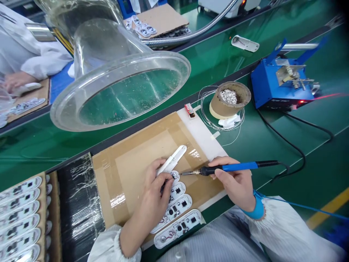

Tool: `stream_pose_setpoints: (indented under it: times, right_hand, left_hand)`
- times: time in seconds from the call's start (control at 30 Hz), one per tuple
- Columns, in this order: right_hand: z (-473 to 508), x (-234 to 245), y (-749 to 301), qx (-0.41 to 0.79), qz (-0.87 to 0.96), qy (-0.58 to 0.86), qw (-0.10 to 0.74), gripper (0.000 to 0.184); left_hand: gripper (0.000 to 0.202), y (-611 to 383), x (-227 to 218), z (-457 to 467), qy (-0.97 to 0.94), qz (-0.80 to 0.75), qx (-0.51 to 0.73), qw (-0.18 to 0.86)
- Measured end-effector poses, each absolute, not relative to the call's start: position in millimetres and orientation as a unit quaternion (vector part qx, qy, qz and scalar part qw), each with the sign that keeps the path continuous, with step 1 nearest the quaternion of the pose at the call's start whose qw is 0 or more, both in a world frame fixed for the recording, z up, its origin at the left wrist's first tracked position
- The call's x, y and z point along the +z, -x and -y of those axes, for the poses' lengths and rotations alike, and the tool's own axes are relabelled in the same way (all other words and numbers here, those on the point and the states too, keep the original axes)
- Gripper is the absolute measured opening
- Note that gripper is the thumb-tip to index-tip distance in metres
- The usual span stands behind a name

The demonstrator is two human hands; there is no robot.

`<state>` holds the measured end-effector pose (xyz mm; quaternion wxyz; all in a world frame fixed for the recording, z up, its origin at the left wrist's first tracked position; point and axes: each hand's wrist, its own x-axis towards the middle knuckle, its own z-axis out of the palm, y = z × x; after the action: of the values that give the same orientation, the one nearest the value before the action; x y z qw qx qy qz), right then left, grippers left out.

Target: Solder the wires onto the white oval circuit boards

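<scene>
My right hand point(236, 182) grips a soldering iron point(240, 166) by its blue and black handle, tip pointing left. The metal tip ends close to the rounded end of a white circuit board point(175, 176); I cannot tell whether they touch. My left hand point(156, 196) is closed around the lower end of a slim white plastic casing point(174, 158), its thumb and index finger pinched together over that board. Whatever lies between those fingertips is hidden. Towards me, several similar boards point(178, 227) lie side by side, partly covered by my left hand.
A taped cardboard sheet point(131, 182) lies under the work. A clear fume hood point(120, 91) hangs above it. Beyond my right hand are a solder wire coil point(203, 105), a tip-cleaning pot point(230, 100) and a blue machine point(283, 83). Boards are stacked left point(20, 218). A co-worker's hand point(19, 80) is across.
</scene>
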<state>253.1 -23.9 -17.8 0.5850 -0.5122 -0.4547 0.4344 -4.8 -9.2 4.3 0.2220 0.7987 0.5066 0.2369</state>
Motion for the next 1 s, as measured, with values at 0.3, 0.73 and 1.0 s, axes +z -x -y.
stream_pose_setpoints:
  times: [0.3, 0.73, 1.0]
  right_hand:
    - [30, -15, -251, 0.425, 0.499, 0.489, 0.575, 0.011]
    - [29, -14, -250, 0.417, 0.519, 0.475, 0.575, 0.02]
    - [29, -14, -249, 0.417, 0.514, 0.478, 0.578, 0.019]
  left_hand:
    - [0.012, 3, 1, 10, -0.81, -0.503, 0.222, 0.202]
    - [0.013, 1, -5, 12, -0.809, -0.502, 0.237, 0.192]
    - [0.015, 0, -8, 11, -0.812, -0.497, 0.246, 0.184]
